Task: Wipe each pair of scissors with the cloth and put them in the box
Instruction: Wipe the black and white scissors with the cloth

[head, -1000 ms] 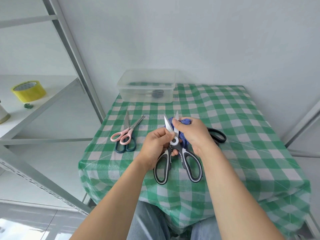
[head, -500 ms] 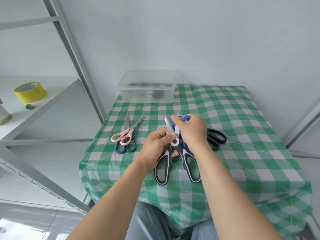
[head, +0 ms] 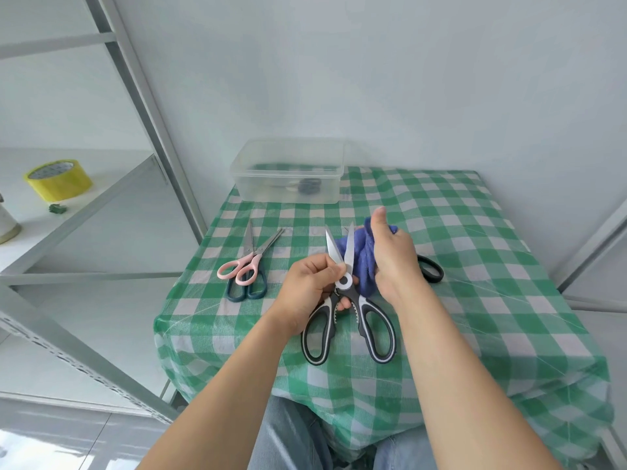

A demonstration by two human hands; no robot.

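Observation:
My left hand [head: 307, 283] grips black-and-white kitchen scissors [head: 349, 300] near the pivot, blades apart and pointing up. My right hand [head: 393, 252] holds a bunched blue cloth [head: 361, 256] against the right blade, thumb raised. Pink-handled scissors [head: 247, 262] lie across dark teal-handled scissors [head: 246, 290] on the checked tablecloth to the left. A black scissor handle [head: 431, 269] shows behind my right wrist. The clear plastic box [head: 288, 171] stands at the table's far edge with a dark object inside.
A small table under a green-and-white checked cloth [head: 475, 283] stands against a white wall. A grey metal shelf frame [head: 142, 106] rises on the left, holding a yellow tape roll [head: 57, 179]. My knees are under the table's near edge.
My right hand with the cloth has shifted right and up along the blade, and its thumb is now raised. The scissor blades are more exposed. My left hand holds steady.

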